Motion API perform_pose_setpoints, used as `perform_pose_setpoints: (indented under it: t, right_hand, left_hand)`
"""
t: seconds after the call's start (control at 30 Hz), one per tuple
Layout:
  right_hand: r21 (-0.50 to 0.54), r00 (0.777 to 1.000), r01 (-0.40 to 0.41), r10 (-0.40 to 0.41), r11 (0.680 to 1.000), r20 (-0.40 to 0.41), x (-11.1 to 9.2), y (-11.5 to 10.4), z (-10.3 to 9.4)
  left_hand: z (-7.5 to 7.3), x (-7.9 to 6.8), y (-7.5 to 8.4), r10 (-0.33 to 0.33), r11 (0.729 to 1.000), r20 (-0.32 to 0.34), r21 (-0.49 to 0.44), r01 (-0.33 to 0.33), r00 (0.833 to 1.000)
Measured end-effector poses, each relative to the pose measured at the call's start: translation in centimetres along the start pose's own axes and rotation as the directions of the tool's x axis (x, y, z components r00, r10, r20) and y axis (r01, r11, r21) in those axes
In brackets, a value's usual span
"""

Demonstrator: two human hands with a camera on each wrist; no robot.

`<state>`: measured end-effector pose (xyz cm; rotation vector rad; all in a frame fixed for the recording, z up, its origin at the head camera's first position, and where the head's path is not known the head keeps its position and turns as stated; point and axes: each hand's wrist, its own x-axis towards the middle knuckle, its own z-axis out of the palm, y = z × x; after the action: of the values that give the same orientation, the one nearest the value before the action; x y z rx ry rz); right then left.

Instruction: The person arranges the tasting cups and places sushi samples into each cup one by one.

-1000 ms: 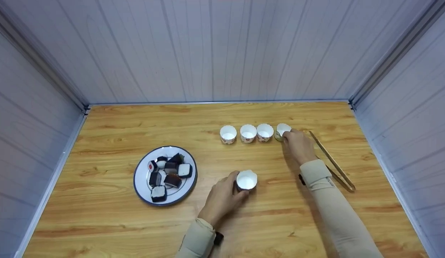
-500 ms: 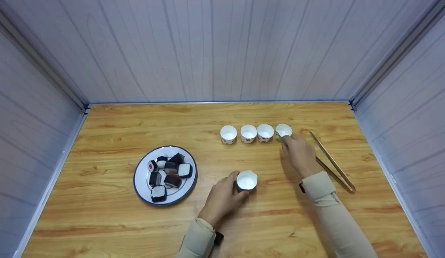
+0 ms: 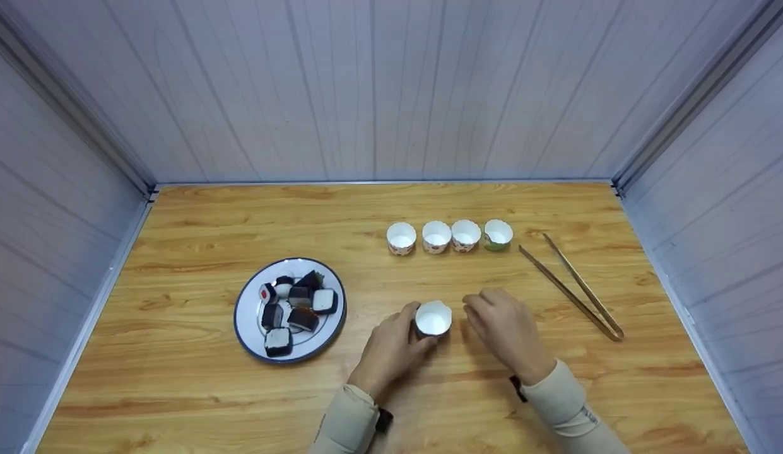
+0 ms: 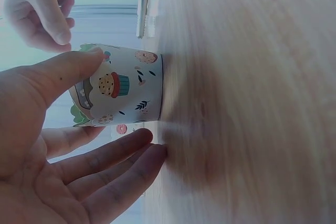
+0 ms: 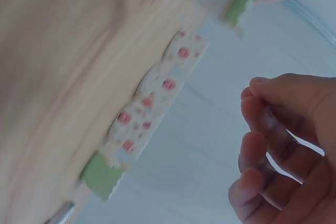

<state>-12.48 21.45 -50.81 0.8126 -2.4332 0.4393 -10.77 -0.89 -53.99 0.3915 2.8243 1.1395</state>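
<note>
My left hand [image 3: 386, 350] grips a paper baking cup [image 3: 434, 318] by its side, thumb and index finger around it. In the left wrist view this cup [image 4: 121, 85] shows a cupcake print and stands upright on the table. Just right of it hovers my right hand [image 3: 506, 329], apart from the cup. The right wrist view shows that hand [image 5: 286, 150] with nothing in it, fingers loosely bent, thumb tip by the index finger. Behind stand three red-printed paper cups [image 3: 436, 238] in a row, with a green one [image 3: 498, 235] at the right end.
A blue-rimmed white plate [image 3: 249, 321] on the left bears several dark and white sushi-like pieces [image 3: 301, 295]. Golden metal tongs [image 3: 593, 302] lie spread at the right. White panels [image 3: 391, 94] close the table [image 3: 195, 397] in at the back and sides.
My right hand has let go of the green cup in the row and come back toward the front left, beside the gripped cup. The left hand stays in place.
</note>
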Motion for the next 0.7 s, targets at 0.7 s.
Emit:
perform_pose_setpoints:
  t: [0.7]
  right_hand:
    - [0.094,0.967,-0.027,0.002,0.995,0.254,-2.1,-3.3,2.5]
  left_hand:
    - [0.2,-0.1,0.0,0.005,1.000,-0.013,0.004,-0.005,1.000]
